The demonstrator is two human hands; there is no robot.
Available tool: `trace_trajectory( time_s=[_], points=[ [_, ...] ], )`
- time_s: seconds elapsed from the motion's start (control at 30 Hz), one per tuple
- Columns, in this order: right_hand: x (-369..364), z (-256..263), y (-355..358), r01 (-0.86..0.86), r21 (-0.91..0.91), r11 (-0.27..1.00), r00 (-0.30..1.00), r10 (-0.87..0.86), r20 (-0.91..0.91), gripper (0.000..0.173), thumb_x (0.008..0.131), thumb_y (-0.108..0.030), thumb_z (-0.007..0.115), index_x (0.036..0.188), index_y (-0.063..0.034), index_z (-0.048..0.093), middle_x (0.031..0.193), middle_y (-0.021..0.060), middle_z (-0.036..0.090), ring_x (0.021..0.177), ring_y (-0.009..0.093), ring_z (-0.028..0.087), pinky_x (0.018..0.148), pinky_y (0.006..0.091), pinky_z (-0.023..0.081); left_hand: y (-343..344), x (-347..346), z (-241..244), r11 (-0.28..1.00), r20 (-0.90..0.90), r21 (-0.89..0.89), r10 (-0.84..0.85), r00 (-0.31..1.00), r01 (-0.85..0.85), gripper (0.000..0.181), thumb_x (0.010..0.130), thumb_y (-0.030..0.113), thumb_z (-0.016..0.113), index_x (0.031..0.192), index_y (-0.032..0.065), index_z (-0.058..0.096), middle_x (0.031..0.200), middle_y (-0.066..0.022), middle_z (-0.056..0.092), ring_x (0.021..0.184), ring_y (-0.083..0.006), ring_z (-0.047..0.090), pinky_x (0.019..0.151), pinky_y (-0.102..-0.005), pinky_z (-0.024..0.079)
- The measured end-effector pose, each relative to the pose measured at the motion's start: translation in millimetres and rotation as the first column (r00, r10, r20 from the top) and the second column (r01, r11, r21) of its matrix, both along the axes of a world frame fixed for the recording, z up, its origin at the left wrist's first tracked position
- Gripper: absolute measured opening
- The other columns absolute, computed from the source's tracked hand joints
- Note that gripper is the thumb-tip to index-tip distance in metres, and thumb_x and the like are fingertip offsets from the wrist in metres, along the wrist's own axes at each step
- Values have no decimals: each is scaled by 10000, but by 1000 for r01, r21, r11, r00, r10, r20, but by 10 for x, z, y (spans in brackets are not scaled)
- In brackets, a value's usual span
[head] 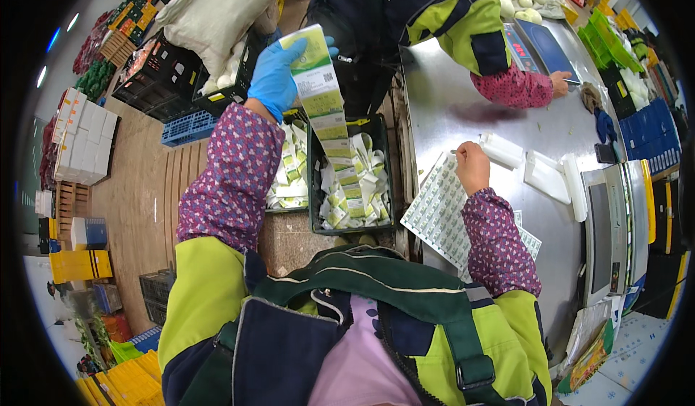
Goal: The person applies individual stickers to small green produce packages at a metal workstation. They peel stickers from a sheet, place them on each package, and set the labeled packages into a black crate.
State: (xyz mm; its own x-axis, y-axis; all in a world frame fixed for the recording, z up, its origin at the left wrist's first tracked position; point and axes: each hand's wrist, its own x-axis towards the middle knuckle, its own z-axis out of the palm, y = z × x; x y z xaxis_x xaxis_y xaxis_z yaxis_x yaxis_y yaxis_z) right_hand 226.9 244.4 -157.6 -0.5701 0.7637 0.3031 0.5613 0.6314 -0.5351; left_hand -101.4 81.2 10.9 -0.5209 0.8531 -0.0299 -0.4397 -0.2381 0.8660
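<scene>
My left hand (277, 72), in a blue glove, grips the top of a long strip of green and white printed labels (324, 115). The strip hangs in folds into a dark plastic crate (350, 229), where more of it is heaped. On the metal table to the right lies a sheet of small stickers (438, 210). My bare right hand (473, 166) pinches at the far edge of that sheet. Whether a single sticker is between those fingertips is too small to tell.
Across from me a co-worker's hand (559, 84) rests by a weighing scale (545, 45). White rolls (500, 150) lie beyond my right hand. A machine (611, 232) borders the table's right side. A second crate of label strips (290, 172) stands left of the first.
</scene>
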Motion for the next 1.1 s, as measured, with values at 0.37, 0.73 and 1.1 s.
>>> trace_trajectory(
  time_s=[0.37, 0.73, 1.1],
  points=[
    [-828, 1365, -891, -460, -589, 665, 797, 17, -603, 149, 756, -120, 675, 765, 18, 621, 592, -30, 552, 507, 10, 443, 438, 166, 338, -170, 975, -250, 996, 45, 25, -82, 996, 81, 349, 888, 156, 487, 1169, -49, 467, 1115, -193, 560, 1008, -292, 574, 855, -369, 480],
    [-933, 1432, -979, -205, -330, 922, 964, 131, -232, 180, 726, -142, 701, 717, 20, 623, 574, 26, 584, 505, 48, 480, 466, 203, 380, -337, 1180, -286, 994, 109, 112, -33, 994, 20, 343, 886, 140, 488, 1180, -36, 474, 1112, -172, 567, 963, -241, 590, 839, -334, 488],
    [-788, 850, -1031, -528, -554, 643, 843, 473, -256, 167, 775, -157, 662, 718, -18, 590, 614, -22, 553, 557, 55, 473, 490, 221, 374, -440, 894, -90, 997, 110, 67, -51, 993, 44, 355, 884, 157, 490, 1181, -34, 456, 1103, -180, 570, 982, -278, 589, 829, -377, 496]
  ],
)
